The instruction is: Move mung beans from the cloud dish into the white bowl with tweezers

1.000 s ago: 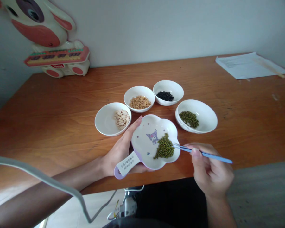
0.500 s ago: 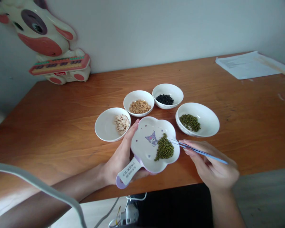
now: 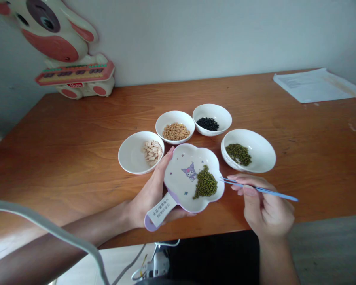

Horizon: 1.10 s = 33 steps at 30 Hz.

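Note:
My left hand is closed around a flower-shaped white dish with a purple handle and a cartoon print, held up off the table's front part. A heap of mung beans lies on the dish's right side. Between the fingers of my right hand are blue tweezers, their tips over the dish's right rim; whether a bean is in them is too small to tell. Just beyond that hand stands a white bowl with more mung beans.
Behind the dish are white bowls of pale flat seeds, soybeans and black beans. A cow toy with keyboard stands at the back left, paper at the back right. A grey cable crosses the lower left.
My right hand has shifted the tweezers a little to the right, from near the beans to the dish's rim, and their angle is flatter. The view has shifted slightly.

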Each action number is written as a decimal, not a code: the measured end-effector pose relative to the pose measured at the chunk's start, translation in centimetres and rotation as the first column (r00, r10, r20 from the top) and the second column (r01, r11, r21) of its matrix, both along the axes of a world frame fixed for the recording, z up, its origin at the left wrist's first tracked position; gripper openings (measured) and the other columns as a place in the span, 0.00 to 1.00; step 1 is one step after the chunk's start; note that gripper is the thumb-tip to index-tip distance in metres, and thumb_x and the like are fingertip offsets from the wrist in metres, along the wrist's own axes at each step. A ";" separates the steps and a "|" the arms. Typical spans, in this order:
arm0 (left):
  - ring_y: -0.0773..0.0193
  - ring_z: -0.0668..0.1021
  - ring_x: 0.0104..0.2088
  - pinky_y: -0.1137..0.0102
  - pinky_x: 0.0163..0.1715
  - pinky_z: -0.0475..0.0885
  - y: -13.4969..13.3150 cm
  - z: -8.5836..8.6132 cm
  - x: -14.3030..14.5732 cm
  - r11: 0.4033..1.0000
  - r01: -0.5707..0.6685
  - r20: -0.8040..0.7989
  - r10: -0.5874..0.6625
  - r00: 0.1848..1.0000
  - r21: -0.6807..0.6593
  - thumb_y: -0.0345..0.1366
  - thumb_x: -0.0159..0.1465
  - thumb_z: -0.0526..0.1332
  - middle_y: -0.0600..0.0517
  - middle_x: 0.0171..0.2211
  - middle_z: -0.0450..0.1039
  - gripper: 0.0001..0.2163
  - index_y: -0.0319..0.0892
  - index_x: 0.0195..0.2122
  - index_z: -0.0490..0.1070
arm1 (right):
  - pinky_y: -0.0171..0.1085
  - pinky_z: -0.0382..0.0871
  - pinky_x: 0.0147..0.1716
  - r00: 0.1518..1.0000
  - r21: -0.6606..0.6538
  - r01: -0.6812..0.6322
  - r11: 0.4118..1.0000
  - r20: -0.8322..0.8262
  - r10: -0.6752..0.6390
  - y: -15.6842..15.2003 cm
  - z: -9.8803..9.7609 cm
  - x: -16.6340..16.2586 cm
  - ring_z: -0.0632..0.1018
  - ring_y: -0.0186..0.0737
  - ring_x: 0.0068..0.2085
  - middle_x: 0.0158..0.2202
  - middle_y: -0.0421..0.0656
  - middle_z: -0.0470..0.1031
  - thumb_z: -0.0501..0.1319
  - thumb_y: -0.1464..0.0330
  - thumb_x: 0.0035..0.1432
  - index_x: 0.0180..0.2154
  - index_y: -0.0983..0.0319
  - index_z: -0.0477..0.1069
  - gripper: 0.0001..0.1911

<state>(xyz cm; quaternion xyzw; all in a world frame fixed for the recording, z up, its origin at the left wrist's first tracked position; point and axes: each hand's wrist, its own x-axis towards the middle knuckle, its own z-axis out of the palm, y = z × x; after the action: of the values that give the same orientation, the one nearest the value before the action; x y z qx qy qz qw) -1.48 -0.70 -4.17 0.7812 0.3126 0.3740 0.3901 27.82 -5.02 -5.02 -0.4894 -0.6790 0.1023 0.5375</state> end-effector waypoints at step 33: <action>0.24 0.53 0.80 0.29 0.80 0.48 -0.1 -0.6 -0.6 0.999 -0.002 -0.047 0.004 0.999 0.053 0.51 0.53 0.85 0.42 0.84 0.39 0.70 0.56 0.83 0.33 | 0.41 0.81 0.27 0.990 0.203 0.128 0.971 0.027 -0.136 -0.2 0.2 0.3 0.86 0.43 0.31 0.37 0.43 0.87 0.63 0.76 0.70 0.45 0.58 0.82 0.10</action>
<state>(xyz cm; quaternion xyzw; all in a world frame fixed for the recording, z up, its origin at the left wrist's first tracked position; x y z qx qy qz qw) -2.08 -0.76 -4.80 0.7995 0.3129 0.3640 0.3612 28.09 -5.18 -4.84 -0.4786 -0.6625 -0.0128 0.5761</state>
